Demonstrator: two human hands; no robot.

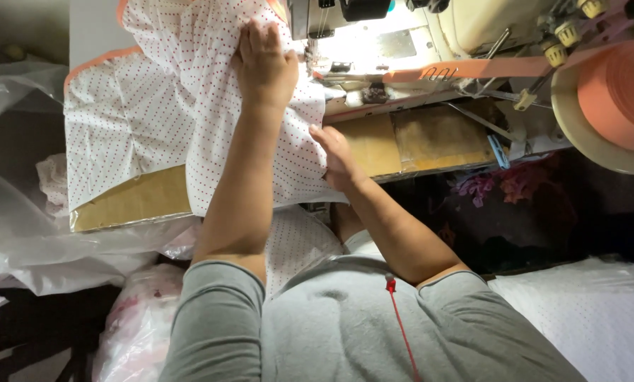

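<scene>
- The left hand point(266, 65) lies flat, palm down, on the white fabric with red dots point(161, 113), fingers stretched out and released, pressing the cloth close beside the needle area of the sewing machine point(373, 42).
- The right hand point(336, 157) rests at the near right edge of the same fabric; its fingers curl onto the cloth edge, though I cannot tell whether they pinch it or only press it.
- The fabric spreads over the left part of the counter point(129, 201), with an orange trim point(94, 62) along its far left border, and its near edge hangs over the counter's front toward the person's lap.
- An orange tape point(472, 68) runs from a large roll point(614, 99) at the right through the machine's guide toward the needle.
- A blue clip point(497, 151) sits on the counter to the right of the right hand.
- Clear plastic bags point(27, 240) lie to the left, below the counter.
- A red thread point(402, 329) lies on the person's grey shirt point(345, 332).
</scene>
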